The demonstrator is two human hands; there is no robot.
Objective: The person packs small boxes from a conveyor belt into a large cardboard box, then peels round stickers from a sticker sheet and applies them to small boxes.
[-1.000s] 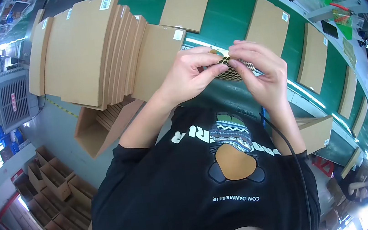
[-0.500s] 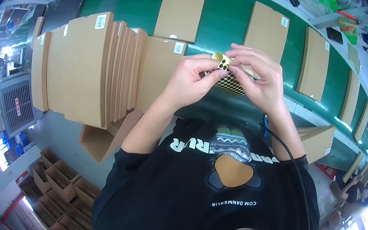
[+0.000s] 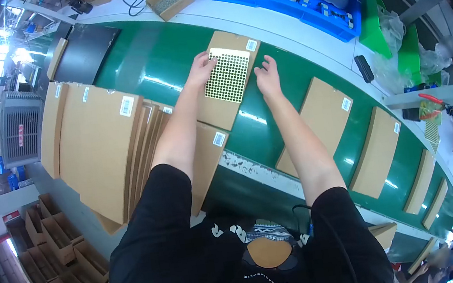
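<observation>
A pale yellow sheet of round black dot stickers (image 3: pixel 228 74) lies over a flat cardboard box (image 3: pixel 221 114) on the green conveyor belt. At the sheet's upper left edge, my left hand (image 3: pixel 201 70) pinches it with thumb and fingers. My right hand (image 3: pixel 269 79) is to the right of the sheet, over the belt and apart from the box. Its fingers are bent but spread, with nothing visible in them. A white barcode label (image 3: pixel 251 45) sits at the top right corner of the box.
A stack of cardboard boxes (image 3: pixel 97 146) stands at left. More flat boxes (image 3: pixel 320 121) lie along the green belt (image 3: pixel 156 54) to the right. Beyond it are a blue tray (image 3: pixel 277 2) of parts and a small carton of screws (image 3: pixel 169 0). Open cartons (image 3: pixel 60 241) sit lower left.
Both hands have moved from near my chest, where they held the curled sheet, out over the belt. The sheet is now flat over a box, and my right hand has let go. My view has shifted forward.
</observation>
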